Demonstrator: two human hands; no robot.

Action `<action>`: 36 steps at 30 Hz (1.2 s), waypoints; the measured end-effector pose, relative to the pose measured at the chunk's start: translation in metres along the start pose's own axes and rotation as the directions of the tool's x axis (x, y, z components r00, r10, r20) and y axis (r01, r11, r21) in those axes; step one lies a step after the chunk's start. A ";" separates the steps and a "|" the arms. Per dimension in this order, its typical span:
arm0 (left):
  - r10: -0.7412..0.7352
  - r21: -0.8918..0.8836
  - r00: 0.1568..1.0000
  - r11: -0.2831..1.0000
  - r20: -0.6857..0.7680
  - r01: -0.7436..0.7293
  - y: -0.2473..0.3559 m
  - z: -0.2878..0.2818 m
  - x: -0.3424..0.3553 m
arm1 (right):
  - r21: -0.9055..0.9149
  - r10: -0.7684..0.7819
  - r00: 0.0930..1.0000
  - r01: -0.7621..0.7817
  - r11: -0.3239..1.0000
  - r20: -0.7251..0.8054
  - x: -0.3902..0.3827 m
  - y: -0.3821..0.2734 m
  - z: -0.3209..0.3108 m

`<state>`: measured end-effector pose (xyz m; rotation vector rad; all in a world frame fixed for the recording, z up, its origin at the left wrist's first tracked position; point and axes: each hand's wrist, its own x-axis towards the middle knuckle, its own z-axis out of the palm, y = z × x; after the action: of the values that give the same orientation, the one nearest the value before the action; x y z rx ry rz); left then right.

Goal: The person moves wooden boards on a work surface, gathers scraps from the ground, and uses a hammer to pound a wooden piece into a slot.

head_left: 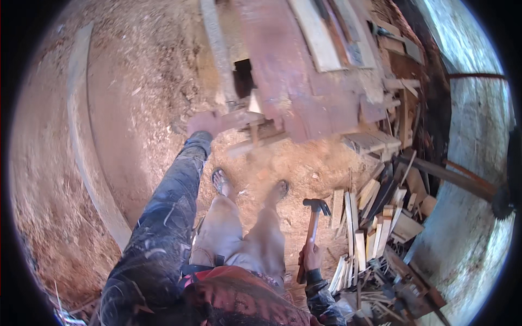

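Observation:
My right hand is wrapped around the handle of a claw hammer, its dark head pointing up and away from me. My left arm reaches far forward, and my left hand is closed on the end of a short piece of wood beside the bench's near left corner. Motion blur softens the fingers there. The workbench has a worn reddish top. Below the held wood, another light wooden strip sticks out near the bench's edge.
Several planks lie on the bench. A heap of wood offcuts fills the right side, next to a pale sheet wall. One long board lies on the sawdust-strewn ground at left. A toothed round blade juts from the right.

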<state>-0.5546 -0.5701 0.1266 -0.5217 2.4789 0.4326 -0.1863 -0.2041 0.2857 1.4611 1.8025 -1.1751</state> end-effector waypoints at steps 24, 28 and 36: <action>-0.185 0.247 0.919 0.964 0.347 0.100 -0.057 0.198 -0.222 | 0.187 0.366 0.909 -0.402 0.896 0.200 0.296 0.091 -0.287; 0.237 0.108 0.931 0.955 0.277 -0.275 0.058 0.217 -0.220 | -0.092 0.298 0.947 -0.288 0.953 0.122 0.337 0.070 -0.348; 0.303 -0.533 0.935 0.830 0.182 -0.165 0.302 0.220 -0.224 | -0.148 0.256 0.965 -0.245 0.958 0.055 0.427 0.000 -0.412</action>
<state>-0.4191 -0.1568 0.1412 -0.3259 2.1629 1.2059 -0.2545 0.3643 0.1296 1.4925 1.5627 -0.9436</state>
